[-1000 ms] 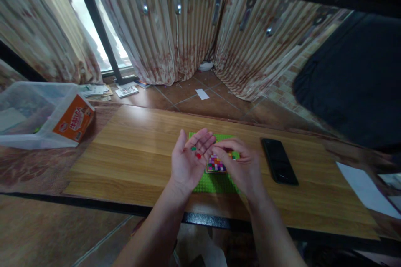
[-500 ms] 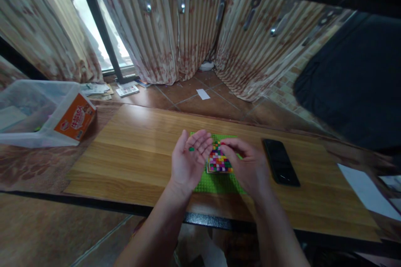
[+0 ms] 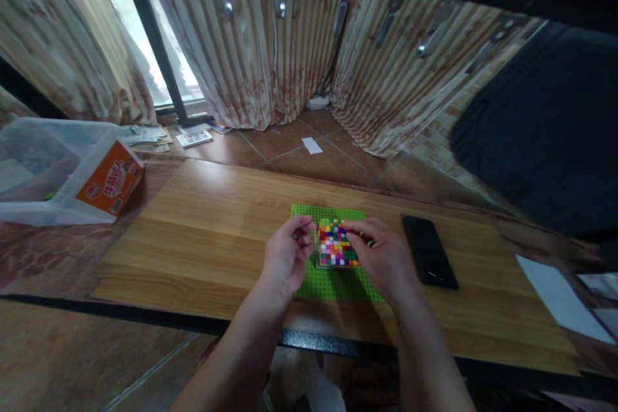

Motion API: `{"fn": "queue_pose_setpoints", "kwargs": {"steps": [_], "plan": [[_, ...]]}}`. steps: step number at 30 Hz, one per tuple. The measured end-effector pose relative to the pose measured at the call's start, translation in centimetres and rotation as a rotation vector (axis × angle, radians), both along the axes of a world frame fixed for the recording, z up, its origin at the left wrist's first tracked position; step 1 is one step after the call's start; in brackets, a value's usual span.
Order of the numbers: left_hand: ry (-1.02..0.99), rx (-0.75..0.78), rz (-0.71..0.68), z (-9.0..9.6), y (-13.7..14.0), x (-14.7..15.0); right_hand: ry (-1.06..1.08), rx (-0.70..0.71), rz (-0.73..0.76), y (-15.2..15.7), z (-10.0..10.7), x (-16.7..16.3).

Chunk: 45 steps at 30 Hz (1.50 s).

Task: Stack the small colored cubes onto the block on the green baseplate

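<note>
On a green studded baseplate (image 3: 323, 286) stands a low block of small multicoloured toy bricks (image 3: 333, 251), built up in layers. My right hand (image 3: 381, 254) is over the block's right side, thumb and forefinger pinched at its top surface. Whatever is between those fingertips is hidden. Beside the block's left edge, my left hand (image 3: 287, 254) is half curled, palm turned inward. A small green brick (image 3: 293, 236) shows in it near the base of the fingers.
To the right of the baseplate lies a black phone (image 3: 429, 251) on the wooden table (image 3: 203, 238). A clear plastic bin (image 3: 58, 209) with an orange label is at the far left. White paper (image 3: 560, 296) lies at the right.
My left hand has curled its fingers from a flat, open palm and tilted inward. My right fingertips have lowered onto the block; the red brick seen at them earlier no longer shows clearly.
</note>
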<state>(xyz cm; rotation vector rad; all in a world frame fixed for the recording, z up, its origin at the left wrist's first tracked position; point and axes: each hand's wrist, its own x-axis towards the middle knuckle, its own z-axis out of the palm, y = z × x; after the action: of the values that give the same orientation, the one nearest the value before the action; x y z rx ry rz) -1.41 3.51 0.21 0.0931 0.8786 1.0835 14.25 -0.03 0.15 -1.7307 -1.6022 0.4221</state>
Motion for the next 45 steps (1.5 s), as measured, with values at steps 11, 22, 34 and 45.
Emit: {"fn": "queue_pose_setpoints", "kwargs": {"steps": [11,22,34,45], "plan": [[0.000,-0.007,-0.023,-0.1,0.1,-0.1,-0.161,-0.020,-0.069,0.2,-0.3,-0.4],[0.038,-0.032,-0.018,-0.2,0.0,0.0,-0.103,-0.016,-0.068,0.4,-0.5,-0.5],[0.031,-0.009,-0.043,-0.3,0.1,0.0,-0.009,-0.016,-0.118,0.1,-0.3,-0.8],[0.023,0.008,-0.049,-0.6,0.1,0.0,-0.066,0.104,-0.220,0.4,-0.4,0.2]]}}
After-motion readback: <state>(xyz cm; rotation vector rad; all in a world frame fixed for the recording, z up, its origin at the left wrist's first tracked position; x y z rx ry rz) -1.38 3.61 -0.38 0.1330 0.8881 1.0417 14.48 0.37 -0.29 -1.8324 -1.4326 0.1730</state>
